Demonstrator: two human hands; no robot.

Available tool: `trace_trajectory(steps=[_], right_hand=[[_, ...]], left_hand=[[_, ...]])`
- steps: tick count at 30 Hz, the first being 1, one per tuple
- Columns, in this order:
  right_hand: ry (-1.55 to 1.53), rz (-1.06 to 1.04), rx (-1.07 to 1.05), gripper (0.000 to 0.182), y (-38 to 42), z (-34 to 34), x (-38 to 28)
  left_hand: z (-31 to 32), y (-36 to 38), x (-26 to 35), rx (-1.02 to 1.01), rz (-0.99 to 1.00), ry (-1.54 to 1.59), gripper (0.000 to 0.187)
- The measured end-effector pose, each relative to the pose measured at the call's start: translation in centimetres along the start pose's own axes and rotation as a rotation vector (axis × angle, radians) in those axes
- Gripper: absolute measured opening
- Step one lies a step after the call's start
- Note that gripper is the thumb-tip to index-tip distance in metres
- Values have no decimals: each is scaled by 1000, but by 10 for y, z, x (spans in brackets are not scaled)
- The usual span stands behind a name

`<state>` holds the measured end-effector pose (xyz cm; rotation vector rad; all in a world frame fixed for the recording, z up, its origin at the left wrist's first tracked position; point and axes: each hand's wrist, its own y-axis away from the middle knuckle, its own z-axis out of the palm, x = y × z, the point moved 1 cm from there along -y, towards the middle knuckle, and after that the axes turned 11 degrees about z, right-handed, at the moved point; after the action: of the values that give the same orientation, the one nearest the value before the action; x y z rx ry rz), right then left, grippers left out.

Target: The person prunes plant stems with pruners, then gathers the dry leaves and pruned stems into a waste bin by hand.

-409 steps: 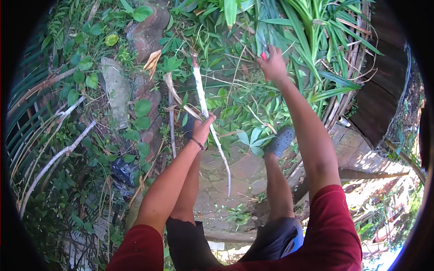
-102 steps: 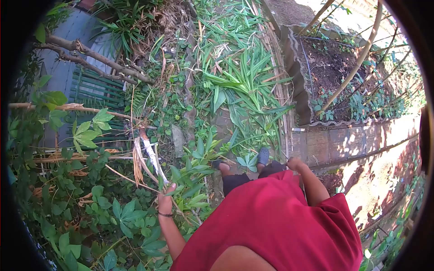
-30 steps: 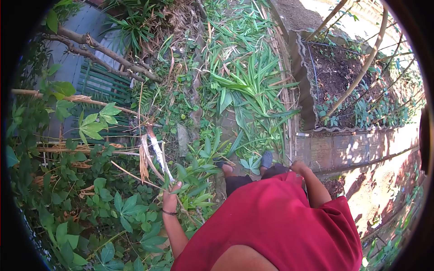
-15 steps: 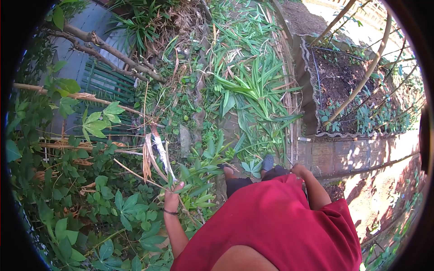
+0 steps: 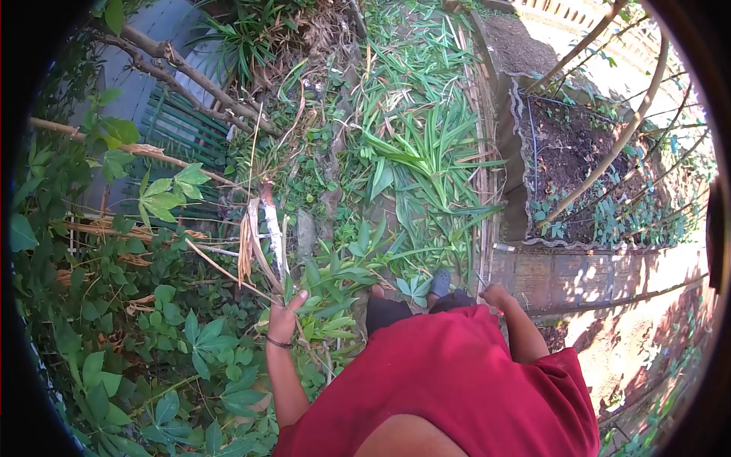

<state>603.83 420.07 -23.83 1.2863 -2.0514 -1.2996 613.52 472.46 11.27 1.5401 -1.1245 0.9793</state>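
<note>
My left hand [image 5: 282,321] is closed around a bunch of plant stalks [image 5: 275,236], thumb up, with a dark band at the wrist. One stalk is whitish and peeled-looking; dry brown leaves [image 5: 247,244] hang beside it, and a thin bare stem [image 5: 228,266] slants out to the left. My right hand [image 5: 496,296] is curled low on the right, near the edge of the path. Something thin and dark seems to stick out at its fingers, too small to name. Cut long green leaves [image 5: 426,152] cover the ground ahead of my feet.
Leafy plants [image 5: 205,343] crowd the left side. A thick branch [image 5: 190,80] and a green slatted panel [image 5: 179,126] stand at upper left. On the right are a raised soil bed [image 5: 575,145] with a corrugated edge, leaning poles [image 5: 617,145] and a low block wall [image 5: 586,276].
The view has shifted slightly. My left hand has moved a little left with the stalks, which now stand more upright. My right hand sits slightly lower and farther left in view, still curled.
</note>
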Motion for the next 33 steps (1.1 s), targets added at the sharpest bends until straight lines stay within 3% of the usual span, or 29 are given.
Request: trace_trajectory(steps=[3,6,8,11,13,14,16,18,19,20,22,24,26,27,28,33], right_hand=[[2,124,-29,51,21,-16,-3],[-13,85,24,52,44,-19,-2],[76,7,-6,48,-19,45,55],[107,-101,100,42,-20,62,63],[-282,259,31,38,24,52,45],[-278,95,183,37,28,66,51],[-388,189,64,35,40,92,55],[-600,235,119,29,59,129,52],[-717,411,-102,27,57,156,56],[-688,432,-79,26,112,126,13],[-759,381,-71,28,106,197,20],[-778,558,-279,30,153,188,-28],[-835,646,-240,33,167,222,-52],[-972,532,-105,29,177,236,-69],[-1104,415,34,37,185,250,-86],[-1230,463,57,36,222,295,-150]], left_hand=[[3,-21,-4,-81,-46,22,34],[21,-38,19,-170,-21,-41,34],[21,-54,10,-218,-54,-70,36],[30,-84,8,-361,40,-96,41],[42,-106,10,-418,80,-64,40],[49,-118,14,-473,111,-36,40],[63,-140,22,-524,114,-70,35],[77,-158,30,-669,156,-60,30],[82,-167,34,-679,163,-60,30],[88,-176,37,-735,147,-78,31],[95,-190,45,-811,129,-97,33],[105,-197,55,-845,200,-182,30],[115,-205,42,-873,203,-134,36],[121,-208,39,-921,193,-120,37],[126,-210,35,-971,182,-107,38],[164,-207,14,-1173,190,-95,41]])
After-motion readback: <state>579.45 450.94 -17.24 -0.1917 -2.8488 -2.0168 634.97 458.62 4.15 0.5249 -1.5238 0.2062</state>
